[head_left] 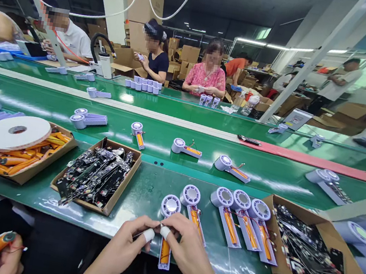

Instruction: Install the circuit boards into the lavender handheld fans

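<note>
My left hand (128,243) and my right hand (188,248) meet at the bench's front edge, thumbs and forefingers pinched together. White wraps cover both thumbs. The small thing between the fingertips is mostly hidden, so I cannot make it out. Beneath my fingers lies a lilac handheld fan (170,205), with an orange battery (165,253) in its open handle. Just right of it rests a similar open fan (190,195), its handle partly behind my right hand. Three more open fans (241,200) with batteries and thin wires lie side by side farther right.
Cardboard trays of black circuit boards stand left (96,174) and right (312,247). A white tape roll (14,133) sits on a box of orange batteries (12,162). Fans lie along the green conveyor (152,155). A neighbour's hand (10,255) holds a battery at lower left. Several people work beyond.
</note>
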The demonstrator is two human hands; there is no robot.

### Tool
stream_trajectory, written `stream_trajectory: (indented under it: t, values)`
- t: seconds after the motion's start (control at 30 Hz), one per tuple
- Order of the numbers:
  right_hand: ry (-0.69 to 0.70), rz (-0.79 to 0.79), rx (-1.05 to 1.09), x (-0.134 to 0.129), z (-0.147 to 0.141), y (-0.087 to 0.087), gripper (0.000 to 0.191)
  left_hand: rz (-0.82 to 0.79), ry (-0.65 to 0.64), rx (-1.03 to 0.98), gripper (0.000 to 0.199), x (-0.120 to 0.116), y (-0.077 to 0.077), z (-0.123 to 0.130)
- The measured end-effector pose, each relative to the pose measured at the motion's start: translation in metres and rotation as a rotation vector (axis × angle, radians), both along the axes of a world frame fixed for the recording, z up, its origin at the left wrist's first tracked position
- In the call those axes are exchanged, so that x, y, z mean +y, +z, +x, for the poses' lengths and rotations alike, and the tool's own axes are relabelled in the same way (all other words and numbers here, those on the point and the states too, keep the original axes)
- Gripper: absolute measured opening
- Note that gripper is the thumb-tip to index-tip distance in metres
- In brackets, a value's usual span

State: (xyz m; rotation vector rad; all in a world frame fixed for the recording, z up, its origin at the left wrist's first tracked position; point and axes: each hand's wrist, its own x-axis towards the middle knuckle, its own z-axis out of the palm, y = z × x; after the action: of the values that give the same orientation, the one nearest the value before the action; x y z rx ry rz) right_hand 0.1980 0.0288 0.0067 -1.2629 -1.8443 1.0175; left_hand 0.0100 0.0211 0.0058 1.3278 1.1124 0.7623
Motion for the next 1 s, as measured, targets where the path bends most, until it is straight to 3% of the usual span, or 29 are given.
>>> stream_trajectory:
  t: [0.2,0.3,0.43,0.7,0.87,1.0]
  values:
    - [-0.097,-0.007,-0.041,-0.007,0.016,-0.002,0.028,0.026,0.032,0.132,0.035,-0.009,-0.007,-0.005]
    - [-0.059,-0.001,-0.159,-0.015,0.015,0.003,0.033,0.029,0.023,0.114,0.037,-0.011,-0.015,-0.006]
    - [-0.054,0.022,-0.157,-0.016,0.006,0.007,0.035,0.033,0.023,0.078,0.04,-0.013,-0.022,-0.004]
    - [-0.026,-0.05,-0.092,-0.001,-0.001,0.004,0.025,0.231,-0.049,0.268,0.037,-0.016,-0.01,-0.001]
    - [-0.121,-0.115,0.144,0.01,0.002,0.002,0.016,0.332,-0.114,0.425,0.054,-0.017,-0.009,-0.003]
    - [-0.129,-0.113,0.323,0.014,-0.001,0.0,0.012,0.383,-0.25,0.703,0.062,-0.018,-0.008,-0.001]
